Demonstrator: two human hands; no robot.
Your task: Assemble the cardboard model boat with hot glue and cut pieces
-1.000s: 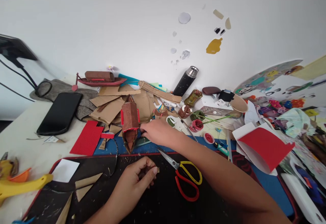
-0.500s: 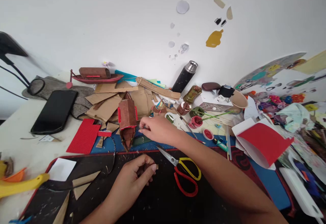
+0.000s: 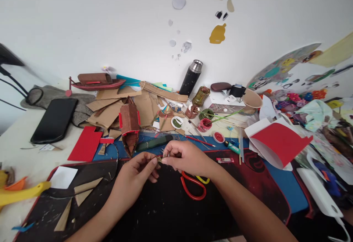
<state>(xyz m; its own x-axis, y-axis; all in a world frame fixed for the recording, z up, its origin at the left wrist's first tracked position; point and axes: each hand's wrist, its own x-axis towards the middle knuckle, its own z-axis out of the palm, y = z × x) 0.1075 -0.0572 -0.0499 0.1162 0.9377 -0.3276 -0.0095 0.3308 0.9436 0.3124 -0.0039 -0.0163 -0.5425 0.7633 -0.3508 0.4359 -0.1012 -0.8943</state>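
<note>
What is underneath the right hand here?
Scissors on the dark mat: the red loop and part of the yellow loop show past the right hand. It covers the pivot and at least most of the blades.

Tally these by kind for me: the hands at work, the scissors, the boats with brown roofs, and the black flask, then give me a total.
Left hand and right hand: 2
Scissors: 1
Far boat and near boat: 2
Flask: 1
Total: 6

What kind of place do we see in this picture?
Probably a craft workspace: a brown-roofed model boat sits near a pile of cardboard pieces, and there is an open jar of what looks like red paint.
</note>
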